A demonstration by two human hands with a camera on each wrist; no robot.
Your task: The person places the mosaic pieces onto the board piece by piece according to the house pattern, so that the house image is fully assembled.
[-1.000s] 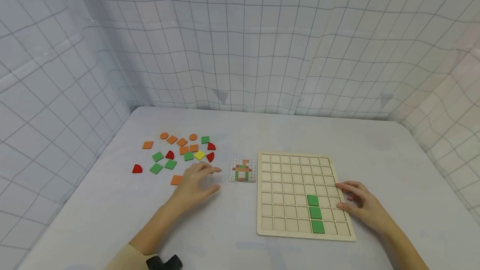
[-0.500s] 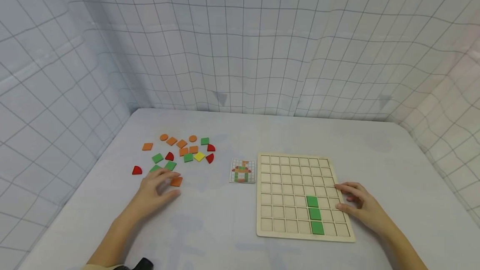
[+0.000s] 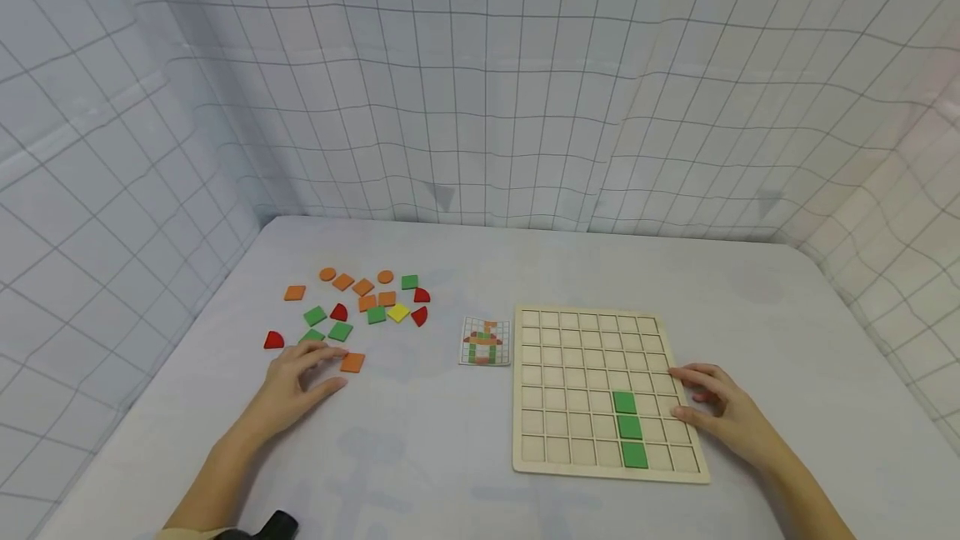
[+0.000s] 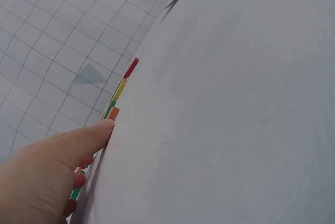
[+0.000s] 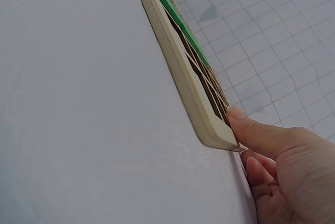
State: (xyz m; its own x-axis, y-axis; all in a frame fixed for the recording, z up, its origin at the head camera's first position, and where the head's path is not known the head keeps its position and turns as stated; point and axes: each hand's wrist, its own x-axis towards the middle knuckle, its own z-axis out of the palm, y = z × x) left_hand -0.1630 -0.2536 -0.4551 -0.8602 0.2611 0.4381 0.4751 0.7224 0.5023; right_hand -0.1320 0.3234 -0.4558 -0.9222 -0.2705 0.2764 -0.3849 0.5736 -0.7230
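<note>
A pale wooden grid board meets the right hand, thumb and forefinger spread along its rim. The left hand, fingers parted, seemingly reaches for the flat orange square tile just beside them; lifting calls for an edge pinch.

place: booth-like, screened off | grid-lined sheets on three sides | white table

One green tile partly hidden, the board cropped by the right wrist view's top edge.
</note>
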